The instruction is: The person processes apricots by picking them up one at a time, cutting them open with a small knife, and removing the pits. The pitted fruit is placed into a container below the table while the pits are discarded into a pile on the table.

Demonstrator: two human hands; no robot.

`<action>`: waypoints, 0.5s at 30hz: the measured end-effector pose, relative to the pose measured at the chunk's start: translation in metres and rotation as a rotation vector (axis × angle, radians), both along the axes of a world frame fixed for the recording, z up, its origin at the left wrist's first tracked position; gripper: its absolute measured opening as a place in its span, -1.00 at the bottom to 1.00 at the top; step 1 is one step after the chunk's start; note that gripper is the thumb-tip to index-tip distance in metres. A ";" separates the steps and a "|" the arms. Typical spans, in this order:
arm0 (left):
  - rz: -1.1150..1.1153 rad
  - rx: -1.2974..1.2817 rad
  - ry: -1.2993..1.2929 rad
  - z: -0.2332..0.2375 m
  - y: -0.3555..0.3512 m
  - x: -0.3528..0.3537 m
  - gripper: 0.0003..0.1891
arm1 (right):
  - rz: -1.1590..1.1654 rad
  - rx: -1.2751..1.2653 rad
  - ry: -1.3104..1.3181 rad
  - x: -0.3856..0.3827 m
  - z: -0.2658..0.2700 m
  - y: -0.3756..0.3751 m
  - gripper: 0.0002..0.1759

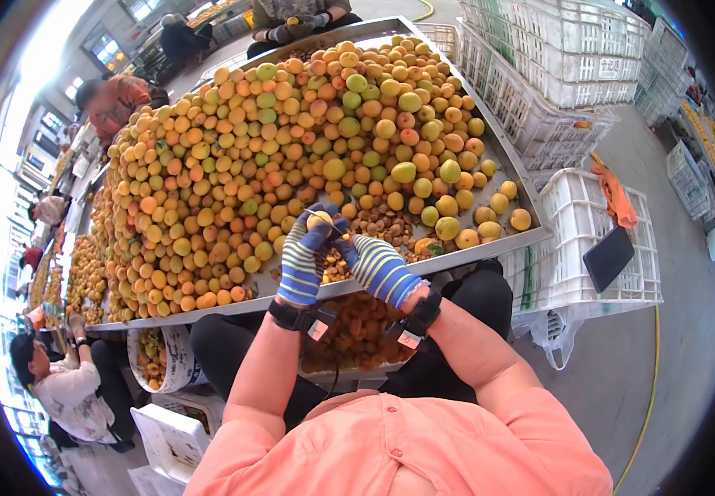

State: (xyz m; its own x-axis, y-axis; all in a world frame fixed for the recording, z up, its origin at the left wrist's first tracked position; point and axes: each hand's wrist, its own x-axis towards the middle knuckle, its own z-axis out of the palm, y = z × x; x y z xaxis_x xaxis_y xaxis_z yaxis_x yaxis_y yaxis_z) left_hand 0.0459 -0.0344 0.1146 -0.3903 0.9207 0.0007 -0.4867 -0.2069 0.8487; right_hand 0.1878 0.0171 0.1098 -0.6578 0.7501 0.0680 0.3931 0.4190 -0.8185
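Apricot sits pinched at the fingertips of the left hand, raised just above the near rim of the metal sorting tray. The left hand, in a blue-and-white striped glove, is closed round the fruit from below and behind, so only its orange top shows between the fingers. The right hand, gloved the same way, is just beside it, with its curled fingers reaching in to the apricot's lower right side. Whether the right hand grips anything of its own cannot be told. Behind the held fruit, a heap of apricots fills the tray, and a patch of brown pits lies just right of the hands. Below the wrists, a basin of orange fruit pieces rests on the person's lap. White plastic crates stand to the right of the tray.
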 end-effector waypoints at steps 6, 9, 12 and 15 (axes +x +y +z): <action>-0.234 -0.079 -0.452 0.001 0.002 0.001 -0.43 | -0.018 0.101 0.023 -0.002 -0.004 -0.002 -0.52; -0.113 -0.102 -0.263 0.004 0.002 0.000 -0.54 | -0.017 0.064 -0.092 -0.001 0.006 -0.004 -0.54; 0.097 -0.130 0.059 0.005 0.006 0.003 -0.59 | -0.033 0.029 -0.069 -0.001 0.007 -0.004 -0.53; 0.097 -0.093 0.102 0.008 0.006 0.004 -0.58 | -0.035 -0.008 0.034 -0.001 0.002 -0.004 -0.52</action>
State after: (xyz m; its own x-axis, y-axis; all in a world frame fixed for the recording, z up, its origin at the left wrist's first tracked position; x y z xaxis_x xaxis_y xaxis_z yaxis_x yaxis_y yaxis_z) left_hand 0.0496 -0.0281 0.1229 -0.4793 0.8768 -0.0387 -0.3787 -0.1669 0.9103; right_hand 0.1870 0.0132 0.1122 -0.6289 0.7730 0.0832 0.3795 0.3986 -0.8349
